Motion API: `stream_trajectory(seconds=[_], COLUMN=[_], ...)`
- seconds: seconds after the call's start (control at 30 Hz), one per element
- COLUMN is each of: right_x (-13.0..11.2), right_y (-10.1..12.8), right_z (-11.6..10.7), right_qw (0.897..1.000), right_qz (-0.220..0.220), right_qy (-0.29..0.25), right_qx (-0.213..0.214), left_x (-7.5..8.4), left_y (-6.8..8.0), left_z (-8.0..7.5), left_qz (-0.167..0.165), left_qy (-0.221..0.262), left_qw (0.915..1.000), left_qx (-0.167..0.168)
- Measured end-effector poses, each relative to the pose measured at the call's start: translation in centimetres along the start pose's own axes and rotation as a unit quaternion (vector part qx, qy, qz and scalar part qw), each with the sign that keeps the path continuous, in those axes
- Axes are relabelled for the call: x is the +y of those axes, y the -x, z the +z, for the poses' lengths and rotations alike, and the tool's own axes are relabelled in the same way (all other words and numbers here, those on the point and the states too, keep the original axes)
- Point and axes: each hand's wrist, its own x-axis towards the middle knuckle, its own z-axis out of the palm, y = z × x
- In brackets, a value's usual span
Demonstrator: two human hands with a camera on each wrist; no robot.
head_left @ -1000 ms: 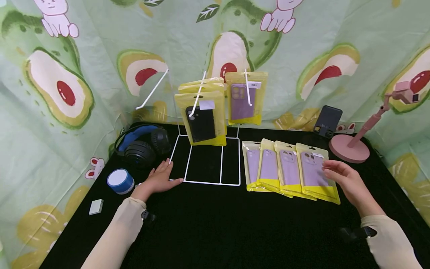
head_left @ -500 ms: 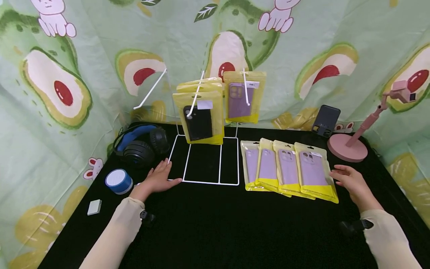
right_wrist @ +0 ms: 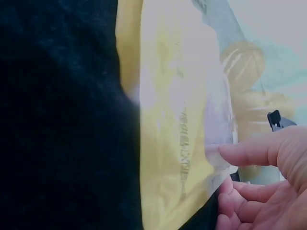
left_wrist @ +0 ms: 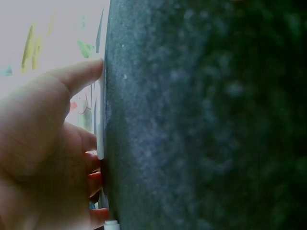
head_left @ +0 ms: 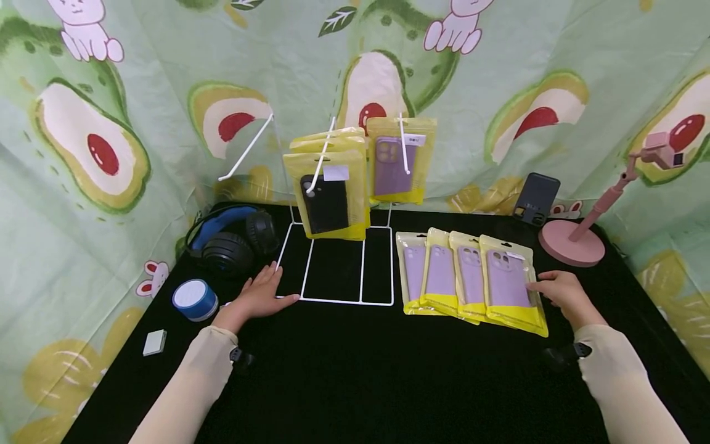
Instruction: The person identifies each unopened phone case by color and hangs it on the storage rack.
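My left hand point(head_left: 257, 295) rests with fingers spread on the front left corner of a white wire display rack point(head_left: 333, 301); in the left wrist view its thumb point(left_wrist: 86, 74) lies along the white wire. At the right, my right hand point(head_left: 566, 293) pinches the right edge of the rightmost bagged purple phone case point(head_left: 507, 277). The right wrist view has the thumb point(right_wrist: 249, 151) on top of the yellow-bottomed bag point(right_wrist: 168, 143) and the fingers curled by its edge. Left of it lie three more bagged purple phone cases point(head_left: 440, 271), overlapping in a row.
On the rack's hooks hang bagged black phone cases point(head_left: 326, 203) and a bagged purple one point(head_left: 395, 163); the left hook point(head_left: 246, 148) juts forward. Headphones point(head_left: 233, 240), a blue jar point(head_left: 195, 300) and a white box point(head_left: 155, 343) stand left. A pink stand point(head_left: 571, 243) and black phone holder point(head_left: 536, 198) stand back right.
My right hand first drew back right from the rightmost bag, then moved left and took its edge. That bag has shifted slightly left over its neighbour. The left hand stays on the rack.
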Motion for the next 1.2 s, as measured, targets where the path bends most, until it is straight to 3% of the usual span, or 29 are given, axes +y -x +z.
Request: stream_trajectory(seconds=[0.3, 0.53, 0.67, 0.8, 0.93, 1.1, 1.2], right_x=[1.1, 2.2, 1.9, 0.2, -1.9, -4.7, -6.4], right_y=[0.4, 1.3, 2.4, 4.1, 5.9, 7.9, 9.1], right_z=[0.8, 0.7, 0.3, -0.1, 0.1, 1.1, 1.8], right_qw=[0.99, 0.983, 0.968, 0.938, 0.893, 0.837, 0.809], right_qz=[-0.127, -0.146, -0.191, -0.241, -0.301, -0.396, -0.445], right_qy=[-0.036, -0.103, -0.153, -0.248, -0.334, -0.378, -0.383], right_qx=[0.039, 0.046, 0.052, 0.04, 0.019, -0.002, 0.0], left_x=[-0.1, 0.0, 0.1, 0.0, -0.1, -0.1, -0.2], left_y=[0.0, 0.1, 0.1, 0.1, 0.1, 0.2, 0.2], left_z=[0.0, 0.0, 0.0, 0.0, 0.0, -0.1, -0.1], left_qz=[0.003, 0.006, 0.007, 0.005, 0.004, 0.005, 0.003], left_qy=[0.001, 0.004, 0.006, 0.007, 0.011, 0.009, 0.01], left_qw=[1.0, 1.0, 1.0, 1.0, 0.9999, 0.9999, 0.9999], left_qx=[0.003, 0.002, 0.002, 0.001, 0.0, 0.001, 0.0])
